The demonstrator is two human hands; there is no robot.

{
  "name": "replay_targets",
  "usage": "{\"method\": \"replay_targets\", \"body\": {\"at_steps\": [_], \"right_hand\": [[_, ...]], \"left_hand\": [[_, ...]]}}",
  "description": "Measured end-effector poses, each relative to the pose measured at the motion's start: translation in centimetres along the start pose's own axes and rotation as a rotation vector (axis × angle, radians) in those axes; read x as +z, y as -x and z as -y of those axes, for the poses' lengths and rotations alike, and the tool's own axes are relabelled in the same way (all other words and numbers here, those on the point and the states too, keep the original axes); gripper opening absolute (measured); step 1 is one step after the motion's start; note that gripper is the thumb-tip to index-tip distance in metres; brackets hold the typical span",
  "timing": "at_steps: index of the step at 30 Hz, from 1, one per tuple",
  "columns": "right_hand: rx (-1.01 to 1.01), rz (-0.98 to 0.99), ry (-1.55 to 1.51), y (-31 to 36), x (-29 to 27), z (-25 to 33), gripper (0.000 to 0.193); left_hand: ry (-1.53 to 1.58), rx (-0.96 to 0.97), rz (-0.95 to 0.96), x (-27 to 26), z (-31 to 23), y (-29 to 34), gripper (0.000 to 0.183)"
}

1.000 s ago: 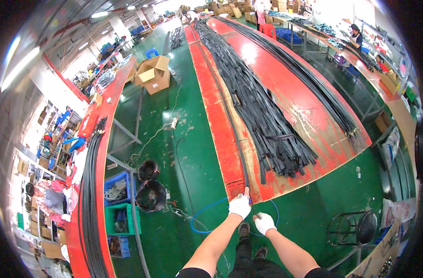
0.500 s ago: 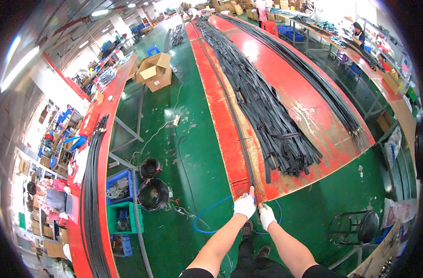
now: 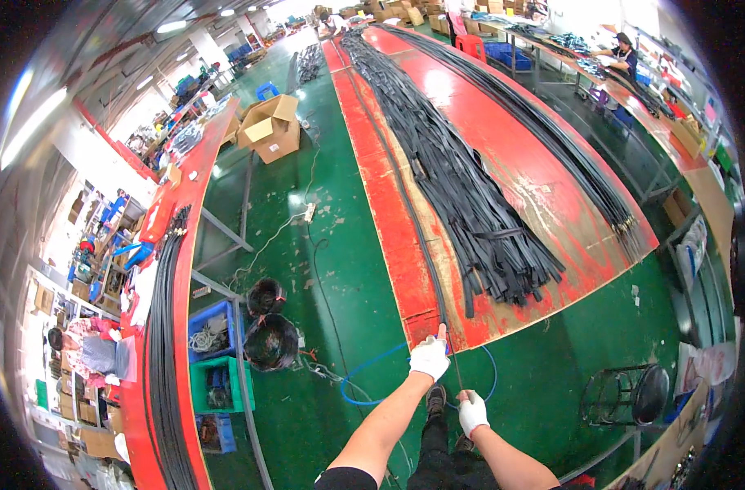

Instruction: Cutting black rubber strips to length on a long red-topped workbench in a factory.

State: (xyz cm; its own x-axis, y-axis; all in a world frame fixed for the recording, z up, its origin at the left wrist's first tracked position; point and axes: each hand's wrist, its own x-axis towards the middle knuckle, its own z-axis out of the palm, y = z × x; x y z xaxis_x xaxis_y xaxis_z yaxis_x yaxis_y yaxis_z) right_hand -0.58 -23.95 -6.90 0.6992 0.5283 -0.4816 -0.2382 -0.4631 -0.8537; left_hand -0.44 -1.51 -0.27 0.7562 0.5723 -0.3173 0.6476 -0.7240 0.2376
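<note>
My left hand (image 3: 430,358), in a white glove, is closed around the near end of a long black strip (image 3: 424,245) at the front edge of the red table (image 3: 426,327). Its index finger points forward along the strip. A thin dark rod or cable (image 3: 456,367) runs from beside that hand back to my right hand (image 3: 472,412), also white-gloved. The right hand grips its end below the table edge, closer to my body. A blue hose (image 3: 352,380) loops beneath both hands. Beside the strip lies a wide bundle of flat black strips (image 3: 462,212).
More long black lengths (image 3: 552,135) lie along the table's right side. To the left stand a side table (image 3: 185,269) with black lengths, black buckets (image 3: 270,343), and blue and green crates (image 3: 223,384). A stool (image 3: 626,396) stands at right. Other people are farther off.
My right hand has drawn back toward me and down, away from the table edge, so more of the thin rod or cable shows between the hands. The left hand has stayed almost in place.
</note>
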Motion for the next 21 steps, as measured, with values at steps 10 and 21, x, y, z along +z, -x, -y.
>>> {"method": "replay_targets", "body": {"at_steps": [10, 21], "right_hand": [[0.196, 0.101, -0.266, -4.1, -0.1, 1.1, 0.035], [0.135, 0.015, -0.045, -5.2, 2.1, 3.9, 0.031]], "left_hand": [[-0.009, 0.008, -0.043, 0.5, 0.1, 0.0, 0.092], [-0.004, 0.035, -0.045, -0.1, 0.5, -0.8, 0.092]]}}
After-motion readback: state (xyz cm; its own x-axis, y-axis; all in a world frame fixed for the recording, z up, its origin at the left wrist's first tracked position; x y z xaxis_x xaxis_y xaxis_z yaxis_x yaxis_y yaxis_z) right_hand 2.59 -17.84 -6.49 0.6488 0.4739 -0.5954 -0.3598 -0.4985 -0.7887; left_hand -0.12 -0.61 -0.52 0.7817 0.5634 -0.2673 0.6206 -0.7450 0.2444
